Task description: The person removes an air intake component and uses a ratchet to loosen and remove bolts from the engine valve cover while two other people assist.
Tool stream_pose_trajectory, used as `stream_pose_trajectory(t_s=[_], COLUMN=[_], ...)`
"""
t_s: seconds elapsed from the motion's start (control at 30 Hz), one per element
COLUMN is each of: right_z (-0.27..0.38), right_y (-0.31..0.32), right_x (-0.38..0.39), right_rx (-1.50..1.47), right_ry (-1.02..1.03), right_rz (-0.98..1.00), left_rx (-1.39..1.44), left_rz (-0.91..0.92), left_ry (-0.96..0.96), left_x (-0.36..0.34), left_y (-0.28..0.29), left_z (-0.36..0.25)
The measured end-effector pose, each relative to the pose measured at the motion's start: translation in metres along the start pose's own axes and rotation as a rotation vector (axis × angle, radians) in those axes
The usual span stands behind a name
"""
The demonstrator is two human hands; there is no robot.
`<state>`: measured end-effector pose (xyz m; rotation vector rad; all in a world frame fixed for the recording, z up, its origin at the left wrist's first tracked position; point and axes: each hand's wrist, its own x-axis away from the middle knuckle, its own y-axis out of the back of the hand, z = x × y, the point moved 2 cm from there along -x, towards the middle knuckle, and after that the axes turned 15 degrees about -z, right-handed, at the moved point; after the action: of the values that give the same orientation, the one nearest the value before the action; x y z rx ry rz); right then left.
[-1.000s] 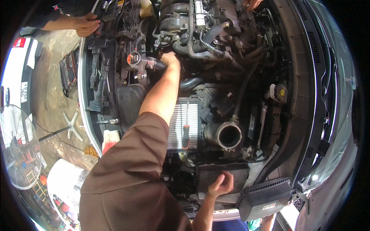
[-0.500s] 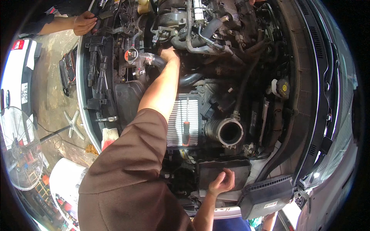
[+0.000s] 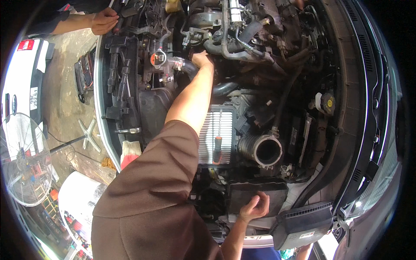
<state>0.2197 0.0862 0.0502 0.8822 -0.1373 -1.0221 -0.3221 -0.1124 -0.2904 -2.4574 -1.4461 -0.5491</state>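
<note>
My left hand (image 3: 202,60) reaches deep into the engine bay beside a black hose (image 3: 189,67) and metal fittings, its fingers mostly hidden. My right hand (image 3: 255,207) is curled loosely, with nothing visible in it, over a black box-shaped part (image 3: 238,193) near the lower edge. Between them, a red-and-black screwdriver (image 3: 217,149) lies on a white pleated filter (image 3: 207,128), beside a large open round duct (image 3: 260,151). An orange-marked cap (image 3: 158,58) sits left of my left hand.
A co-worker's hand (image 3: 104,21) grips something at the upper-left rim; another arm (image 3: 303,251) shows bottom right. A loose plastic housing (image 3: 303,223) rests lower right, a glove (image 3: 130,149) on the left edge. A standing fan (image 3: 24,160) and white car (image 3: 21,86) are beyond.
The whole view has shifted slightly right and up. Both my hands keep nearly the same places in the engine bay, with little visible change in their fingers.
</note>
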Motion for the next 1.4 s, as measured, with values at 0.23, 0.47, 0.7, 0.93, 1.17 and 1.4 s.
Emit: stream_pose_trajectory(t_s=[0.23, 0.47, 0.7, 0.93, 1.17, 1.4], right_z=[0.005, 0.010, 0.008, 0.003, -0.002, -0.001], right_y=[-0.003, -0.004, -0.003, 0.000, 0.002, -0.002], right_x=[0.000, -0.003, -0.002, 0.001, 0.003, 0.002], right_rx=[-0.071, -0.039, -0.069, -0.051, -0.005, -0.028], right_ry=[-0.014, 0.015, 0.000, -0.027, 0.016, 0.062], right_rz=[-0.062, -0.057, -0.024, -0.005, -0.029, -0.053], left_rx=[-0.277, -0.123, 0.281, 0.309, 0.294, 0.308], left_rz=[-0.194, -0.277, -0.294, -0.117, -0.088, -0.065], left_ry=[-0.218, -0.341, -0.101, 0.370, 0.351, 0.276], left_x=[0.029, 0.043, 0.037, 0.065, 0.062, 0.044], left_y=[0.002, -0.001, -0.012, 0.000, -0.003, -0.011], left_z=[-0.030, -0.045, -0.026, -0.041, -0.036, -0.009])
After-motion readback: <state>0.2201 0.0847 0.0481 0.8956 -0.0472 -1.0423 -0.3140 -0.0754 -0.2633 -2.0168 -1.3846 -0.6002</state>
